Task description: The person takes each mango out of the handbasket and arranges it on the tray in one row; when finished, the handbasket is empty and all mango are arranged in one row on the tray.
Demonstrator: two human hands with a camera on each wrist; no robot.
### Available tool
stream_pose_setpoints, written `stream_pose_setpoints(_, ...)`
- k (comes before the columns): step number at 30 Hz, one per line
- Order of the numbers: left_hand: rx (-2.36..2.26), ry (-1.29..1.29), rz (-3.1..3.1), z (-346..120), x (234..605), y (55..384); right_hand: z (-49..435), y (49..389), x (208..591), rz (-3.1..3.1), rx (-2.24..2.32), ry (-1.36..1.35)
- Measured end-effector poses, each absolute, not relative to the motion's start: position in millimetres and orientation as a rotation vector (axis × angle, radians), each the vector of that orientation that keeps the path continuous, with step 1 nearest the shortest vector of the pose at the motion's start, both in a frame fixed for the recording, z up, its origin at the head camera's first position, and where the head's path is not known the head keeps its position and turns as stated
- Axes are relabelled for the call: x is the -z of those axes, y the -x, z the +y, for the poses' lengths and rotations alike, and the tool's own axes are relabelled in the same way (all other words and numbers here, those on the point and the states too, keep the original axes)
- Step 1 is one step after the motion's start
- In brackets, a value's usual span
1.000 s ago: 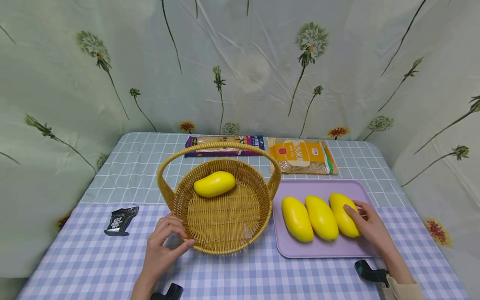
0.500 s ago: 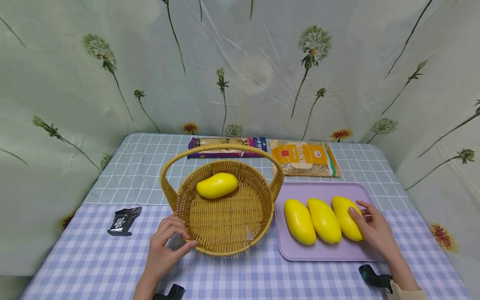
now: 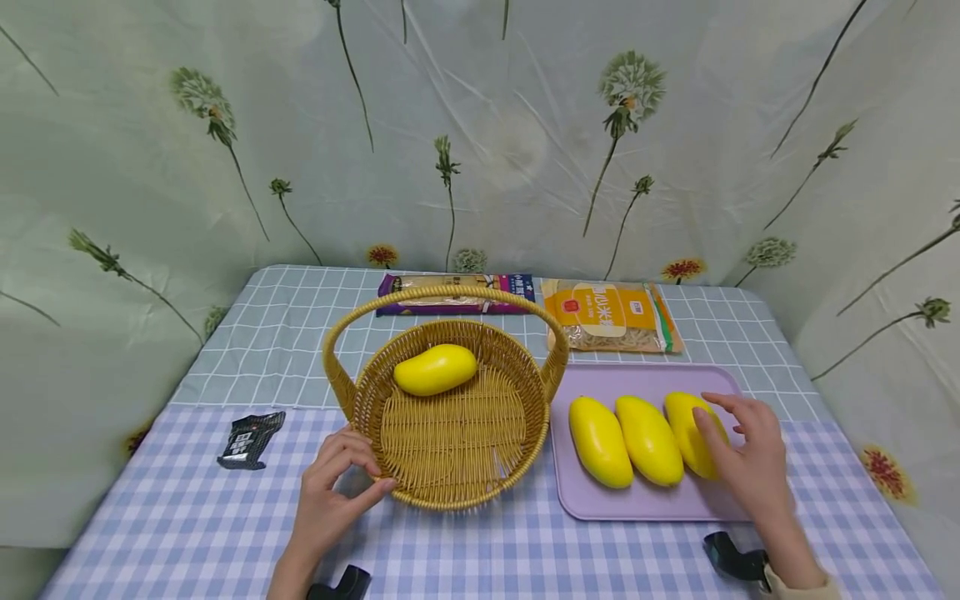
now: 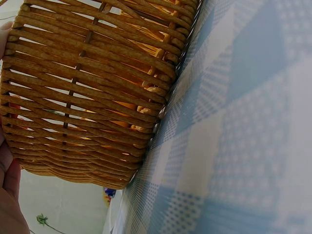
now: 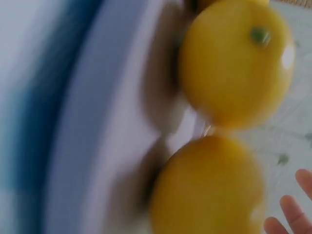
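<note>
My left hand (image 3: 330,492) pinches the near left rim of a round wicker basket (image 3: 450,497) between thumb and fingers. Its woven side (image 4: 83,92) fills much of the left wrist view. One yellow mango (image 3: 435,370) lies inside, toward the back. To the right, three more mangoes lie in a row on a lilac tray (image 3: 645,377): a left one (image 3: 600,442), a middle one (image 3: 649,442) and a right one (image 3: 684,417). Over the right one hovers my right hand (image 3: 753,454), fingers spread. In the right wrist view its fingertips (image 5: 295,214) show apart from the nearest mango (image 5: 209,190).
Behind the basket lies a purple-edged noodle packet (image 3: 450,293); an orange-labelled bag (image 3: 611,317) is beside it, behind the tray. A small black wrapper (image 3: 251,440) rests on the checked cloth (image 3: 187,517) at left. The tall basket handle (image 3: 442,292) arches above the rim.
My right hand has come off the right mango's side and shifted slightly leftward and up over it. My left hand stays at the basket rim, and the mangoes keep their places.
</note>
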State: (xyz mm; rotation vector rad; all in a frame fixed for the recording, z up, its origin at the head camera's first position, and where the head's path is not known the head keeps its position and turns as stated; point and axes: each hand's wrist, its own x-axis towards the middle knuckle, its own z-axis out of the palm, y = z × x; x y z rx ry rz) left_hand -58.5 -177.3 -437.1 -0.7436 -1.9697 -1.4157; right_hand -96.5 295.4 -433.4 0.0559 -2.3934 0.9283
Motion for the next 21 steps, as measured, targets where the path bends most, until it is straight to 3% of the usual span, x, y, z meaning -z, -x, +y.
stream_pose_setpoints(21, 1.417, 0.733, -1.976, -177.4, 436.1, 58.6, 186.0, 107.4, 379.0, -2.178, -1.183, -0.852)
